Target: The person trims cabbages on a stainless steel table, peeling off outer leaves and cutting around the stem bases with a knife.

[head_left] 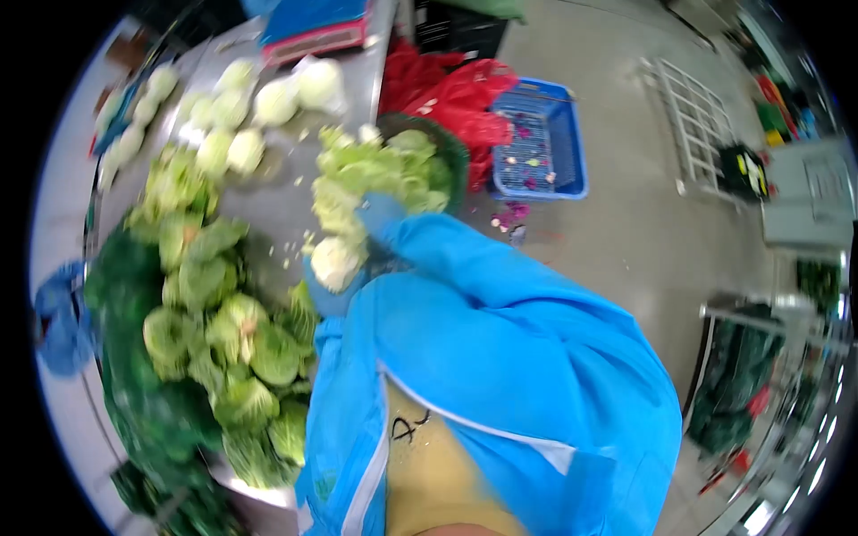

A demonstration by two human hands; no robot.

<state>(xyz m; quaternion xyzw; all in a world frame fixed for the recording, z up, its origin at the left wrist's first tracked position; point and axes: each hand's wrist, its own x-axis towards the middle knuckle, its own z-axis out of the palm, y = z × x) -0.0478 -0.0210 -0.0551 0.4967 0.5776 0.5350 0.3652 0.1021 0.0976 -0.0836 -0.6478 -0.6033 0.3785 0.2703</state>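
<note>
My left hand [327, 297], in a blue glove, is closed around a pale, trimmed cabbage head [337, 263] close to my body. Just beyond it, my gloved right hand [381, 217] is against loose pale-green cabbage leaves [344, 183]; blur and the leaves hide its fingers. Those leaves are heaped over a dark green bin [454, 154] at the table's edge. Several peeled white cabbages [275, 102] sit at the far end of the metal table [277, 192]. To my left is a pile of leafy green cabbages [239, 329].
A green net sack [147, 357] lies along the table's left side. A scale with a blue top [313, 25] stands at the far end. Red plastic bags [447, 89] and a blue crate [539, 134] are on the right, with purple scraps on the floor. A white rack [697, 116] stands farther right.
</note>
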